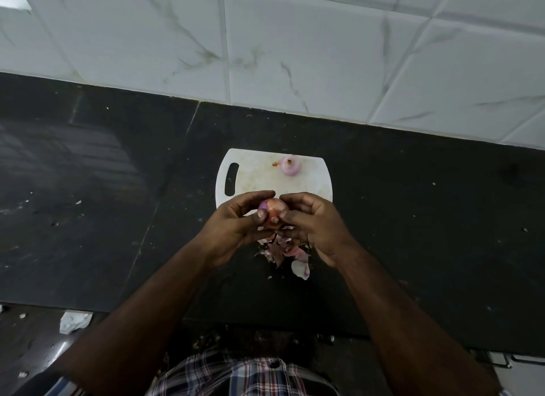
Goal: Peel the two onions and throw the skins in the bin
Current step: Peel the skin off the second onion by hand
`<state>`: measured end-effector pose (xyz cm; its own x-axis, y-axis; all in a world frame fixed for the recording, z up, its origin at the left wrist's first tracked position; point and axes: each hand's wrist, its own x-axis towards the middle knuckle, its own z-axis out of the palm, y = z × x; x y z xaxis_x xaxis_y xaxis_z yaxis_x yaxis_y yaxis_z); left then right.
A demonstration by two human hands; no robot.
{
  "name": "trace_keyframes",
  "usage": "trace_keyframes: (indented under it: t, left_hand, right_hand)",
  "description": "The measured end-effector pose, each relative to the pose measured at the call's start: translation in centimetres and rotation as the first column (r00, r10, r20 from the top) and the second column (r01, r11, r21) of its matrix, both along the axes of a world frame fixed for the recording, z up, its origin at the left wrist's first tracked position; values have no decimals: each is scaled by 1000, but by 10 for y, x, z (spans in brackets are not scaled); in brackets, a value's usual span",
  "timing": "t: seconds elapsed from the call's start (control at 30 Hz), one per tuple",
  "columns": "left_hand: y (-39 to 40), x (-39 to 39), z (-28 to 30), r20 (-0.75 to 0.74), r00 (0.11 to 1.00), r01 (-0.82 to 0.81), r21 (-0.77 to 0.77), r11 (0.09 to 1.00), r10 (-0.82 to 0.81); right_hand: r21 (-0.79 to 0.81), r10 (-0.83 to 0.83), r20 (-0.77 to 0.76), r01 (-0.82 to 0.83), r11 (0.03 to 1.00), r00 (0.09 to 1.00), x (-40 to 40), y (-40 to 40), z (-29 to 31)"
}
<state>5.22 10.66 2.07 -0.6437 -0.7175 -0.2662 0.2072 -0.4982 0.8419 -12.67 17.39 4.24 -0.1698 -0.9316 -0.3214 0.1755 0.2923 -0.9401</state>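
Both hands hold one partly skinned red onion (272, 212) above the near edge of the white cutting board (253, 177). My left hand (239, 227) cups it from the left with curled fingers. My right hand (312, 224) grips it from the right, thumb by the root end. A peeled, pale purple onion (290, 165) sits at the board's far edge. Loose skins (290, 257) lie in a pile on the black counter just under my hands. No bin is in view.
The black stone counter (118, 189) runs left to right against a white tiled wall (295, 56). A small brown scrap (275, 163) lies beside the peeled onion. Crumpled white paper (73, 322) lies on the floor at the lower left.
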Motion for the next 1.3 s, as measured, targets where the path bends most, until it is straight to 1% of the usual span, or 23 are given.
trace_keyframes:
  t: [0.17,0.2,0.23,0.3,0.37,0.77,0.97,1.17,1.3]
  left_hand:
    - [-1,0,-2,60,998,22,-60,998,-19]
    - [-1,0,-3,67,998,23,-69,997,-19]
    - [-1,-1,-3,74,997,24,-76,997,-19]
    - [0,-2,-3,92,996,22,-96,995,-14]
    - [1,-3,-2,105,994,15,-117,993,-3]
    - [2,-8,-3,95,995,-14,-118,993,25]
    - [5,-8,-2,95,995,-4,-125,992,16]
    - [7,-7,0,98,995,3,-126,992,9]
    - [8,-6,2,77,997,-25,-88,996,32]
  right_hand:
    - [17,24,-143,-22,1000,989,-1,-2,-3]
    - [19,29,-194,-26,999,981,-1,-3,-4]
    - [17,38,-263,-35,999,964,1,-4,-5]
    - [18,61,-426,-59,998,903,3,-6,-5]
    - [6,63,-520,-70,998,852,5,-7,-6]
    - [31,50,-542,-39,999,839,5,-9,-3]
    - [57,56,-531,-30,998,846,4,-10,-5]
    - [59,65,-554,-39,997,830,4,-11,-3]
    - [73,47,-514,-10,997,857,1,-10,-4]
